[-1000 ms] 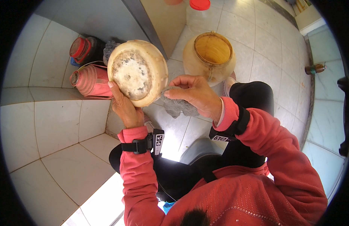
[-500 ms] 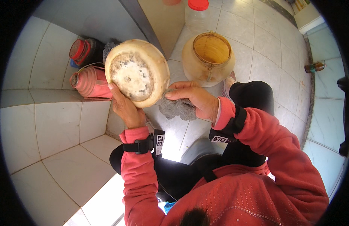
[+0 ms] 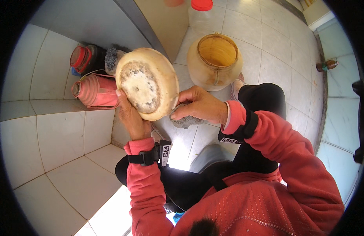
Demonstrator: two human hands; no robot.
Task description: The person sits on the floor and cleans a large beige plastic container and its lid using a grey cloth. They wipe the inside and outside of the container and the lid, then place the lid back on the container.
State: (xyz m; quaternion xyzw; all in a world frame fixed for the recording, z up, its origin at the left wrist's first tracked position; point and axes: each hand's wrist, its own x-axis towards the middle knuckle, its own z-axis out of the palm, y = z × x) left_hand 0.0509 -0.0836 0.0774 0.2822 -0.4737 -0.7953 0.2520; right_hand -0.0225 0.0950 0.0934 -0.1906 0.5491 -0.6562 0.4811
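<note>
A round cream-coloured lid [image 3: 168, 84], its stained, worn flat face [image 3: 139, 86] turned up toward me, is raised above the floor. My left hand [image 3: 131, 118] grips its lower left edge, thumb on the near face and the other fingers mostly hidden. At the lid's lower right rim my right hand [image 3: 201, 106] is closed on a grey cloth [image 3: 186, 120], bunched under the thumb and fingers. Beyond that hand a round-bellied pale pot [image 3: 214, 76] stands upright on the floor, its wide mouth uncovered and its inside yellowish brown.
Left of the lid, a pink thermos flask [image 3: 96, 90] lies on a tiled ledge beside a dark jar with a red lid [image 3: 80, 57]. A clear jar with a red cap [image 3: 201, 15] stands behind the pot. A bottle [image 3: 327, 65] rests by the right wall; a grey bucket [image 3: 210, 157] sits between my knees.
The lid has shifted slightly right and down, with my left hand on it. My right fingers have curled further over the cloth, which is now bunched smaller.
</note>
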